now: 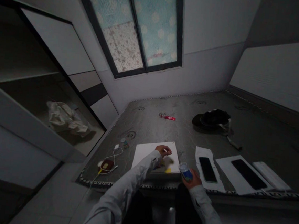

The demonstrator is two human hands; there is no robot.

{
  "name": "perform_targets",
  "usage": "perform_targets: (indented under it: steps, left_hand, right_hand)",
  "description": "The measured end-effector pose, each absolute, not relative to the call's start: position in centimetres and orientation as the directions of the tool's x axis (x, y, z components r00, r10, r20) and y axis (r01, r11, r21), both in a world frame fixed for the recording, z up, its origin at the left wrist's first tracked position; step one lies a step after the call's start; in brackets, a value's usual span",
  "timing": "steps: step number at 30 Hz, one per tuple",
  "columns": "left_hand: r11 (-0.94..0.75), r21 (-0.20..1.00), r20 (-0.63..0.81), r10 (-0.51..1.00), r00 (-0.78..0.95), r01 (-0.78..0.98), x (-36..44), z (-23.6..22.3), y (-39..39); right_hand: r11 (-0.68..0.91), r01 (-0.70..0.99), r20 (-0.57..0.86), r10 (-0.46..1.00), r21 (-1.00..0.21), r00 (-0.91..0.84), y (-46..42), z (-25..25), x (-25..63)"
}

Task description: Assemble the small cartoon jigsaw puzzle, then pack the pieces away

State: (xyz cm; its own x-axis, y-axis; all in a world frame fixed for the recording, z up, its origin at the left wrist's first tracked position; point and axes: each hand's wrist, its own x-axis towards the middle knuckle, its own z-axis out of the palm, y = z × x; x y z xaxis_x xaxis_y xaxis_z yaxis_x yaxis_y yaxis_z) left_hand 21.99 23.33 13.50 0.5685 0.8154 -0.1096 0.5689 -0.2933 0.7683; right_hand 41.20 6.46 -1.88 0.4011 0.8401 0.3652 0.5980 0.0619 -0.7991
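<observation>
My right hand (pixel 195 180) is wrapped round a small clear jar with a blue label (pixel 186 172), held tilted at the near right corner of a white box (pixel 143 152). Over the middle of that box hovers my left hand (pixel 164 150), fingers curled in a pinch; anything between the fingertips is too small to make out. On the box top, beneath the left hand, lie a yellow piece (pixel 168 170) and some small coloured bits, partly hidden by my forearm. A second small clear jar (pixel 124 143) stands left of the box.
A white cable with a plug (pixel 117 146) lies by a dark red object (pixel 107 165) at left. Two phones (pixel 208 169) (pixel 248 174) rest on white sheets at right. Farther back are a red-handled item (pixel 168 117) and a dark cap (pixel 211 119). The mattress edge (pixel 159 187) runs along the front.
</observation>
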Motion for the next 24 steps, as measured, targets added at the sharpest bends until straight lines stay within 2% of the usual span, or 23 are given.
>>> perform_targets:
  steps: [2, 4, 8, 11, 13, 17, 20, 22, 24]
  left_hand:
    - [-0.378, 0.802, -0.038, 0.742, 0.67, 0.464, 21.9, 14.3, 22.4]
    - [-0.474, 0.759, -0.04, 0.65, 0.759, 0.447, 22.2, 15.1, 21.4]
    - [-0.553, 0.597, -0.155, 0.631, 0.76, 0.581, 22.8, 16.5, 19.9]
    - [-0.578, 0.529, -0.195, 0.63, 0.752, 0.622, 23.1, 17.2, 19.3]
    - [-0.588, 0.542, -0.199, 0.605, 0.771, 0.601, 23.1, 17.4, 19.0]
    - [-0.505, 0.653, -0.207, 0.598, 0.774, 0.565, 22.7, 16.8, 18.5]
    - [-0.458, 0.73, -0.161, 0.607, 0.778, 0.508, 22.2, 15.7, 18.6]
    - [-0.421, 0.773, -0.106, 0.654, 0.749, 0.476, 21.9, 15.0, 19.1]
    - [-0.396, 0.746, -0.08, 0.745, 0.662, 0.535, 21.8, 14.0, 20.0]
  right_hand:
    - [0.085, 0.609, 0.38, 0.846, -0.789, 0.375, 6.7, -0.8, 40.4]
    - [0.093, 0.614, 0.383, 0.851, -0.783, 0.359, 6.9, 0.1, 39.7]
    - [0.097, 0.6, 0.364, 0.867, -0.794, 0.341, 6.9, 1.1, 38.8]
    - [0.106, 0.589, 0.357, 0.875, -0.801, 0.328, 6.9, 1.1, 38.5]
    - [0.106, 0.59, 0.354, 0.878, -0.8, 0.323, 6.9, 1.1, 38.5]
    - [0.125, 0.598, 0.377, 0.87, -0.792, 0.317, 7.3, 0.9, 38.4]
    - [0.135, 0.603, 0.387, 0.869, -0.786, 0.308, 7.5, 0.8, 38.4]
    - [0.128, 0.612, 0.385, 0.869, -0.781, 0.31, 7.5, 0.4, 38.6]
    - [0.107, 0.622, 0.379, 0.867, -0.775, 0.323, 7.3, -0.2, 39.0]
